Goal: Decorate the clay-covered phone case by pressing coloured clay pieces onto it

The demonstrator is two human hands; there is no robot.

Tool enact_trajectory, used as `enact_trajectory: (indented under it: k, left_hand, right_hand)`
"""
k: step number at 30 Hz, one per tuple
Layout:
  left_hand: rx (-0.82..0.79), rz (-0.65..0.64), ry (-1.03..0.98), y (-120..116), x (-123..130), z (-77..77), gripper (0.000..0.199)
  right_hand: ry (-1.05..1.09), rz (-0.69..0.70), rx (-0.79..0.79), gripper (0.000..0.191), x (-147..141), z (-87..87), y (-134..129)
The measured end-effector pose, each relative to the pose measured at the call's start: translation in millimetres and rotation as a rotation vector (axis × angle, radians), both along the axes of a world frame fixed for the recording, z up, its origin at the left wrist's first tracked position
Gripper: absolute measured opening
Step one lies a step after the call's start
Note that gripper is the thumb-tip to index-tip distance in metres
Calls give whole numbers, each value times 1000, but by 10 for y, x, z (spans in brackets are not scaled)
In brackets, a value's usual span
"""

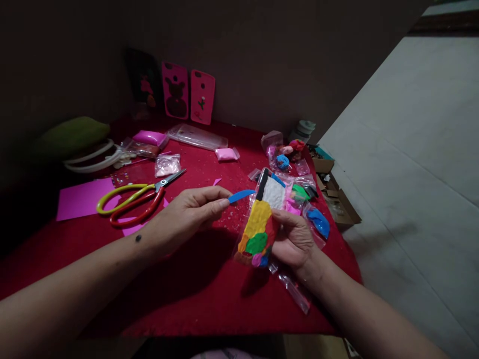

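My left hand (204, 207) pinches a blue flat tool (242, 195), whose tip is at the left edge of a clear phone case (241, 238). The case is tilted in my right hand (295, 239), its thumb on the front near the right edge. Coloured clay covers much of the case: yellow clay (259, 219), white clay (274, 193), a black strip (264, 184) and green clay (256, 243), with red, orange, pink and blue patches. The fingers behind the case are hidden.
Red-yellow scissors (140, 197) lie on pink paper (84, 198) at left on the red tablecloth (179, 309). Decorated cases (202, 97) lean on the wall. Clay packets, including blue clay (318, 223), lie right. Cardboard boxes (342, 202) stand beyond the right edge.
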State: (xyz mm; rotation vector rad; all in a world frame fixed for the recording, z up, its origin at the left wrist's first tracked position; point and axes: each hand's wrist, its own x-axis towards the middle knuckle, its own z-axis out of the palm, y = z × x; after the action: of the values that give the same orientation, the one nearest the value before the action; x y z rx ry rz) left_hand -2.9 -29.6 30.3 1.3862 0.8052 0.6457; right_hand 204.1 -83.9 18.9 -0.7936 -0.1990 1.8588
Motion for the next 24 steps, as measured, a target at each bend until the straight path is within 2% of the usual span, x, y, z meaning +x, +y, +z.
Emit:
enact_trajectory:
  k: [5, 11, 19, 21, 24]
  left_hand:
    - [24, 18, 50, -46, 20, 56, 31]
    - [259, -33, 115, -95, 35, 126, 23]
    - [414, -61, 203, -144, 16, 111, 25]
    - [490, -46, 249, -164, -5, 85, 24]
    - [692, -8, 332, -179, -27, 29, 20]
  right_hand:
    - [10, 20, -2, 21, 15, -24, -19]
    - [-5, 84, 28, 18, 16, -8, -13]
    - [-15, 57, 8, 17, 6, -3, -21]
    - [-14, 64, 4, 18, 9, -8, -20]
    - [-20, 91, 6, 19, 20, -18, -14]
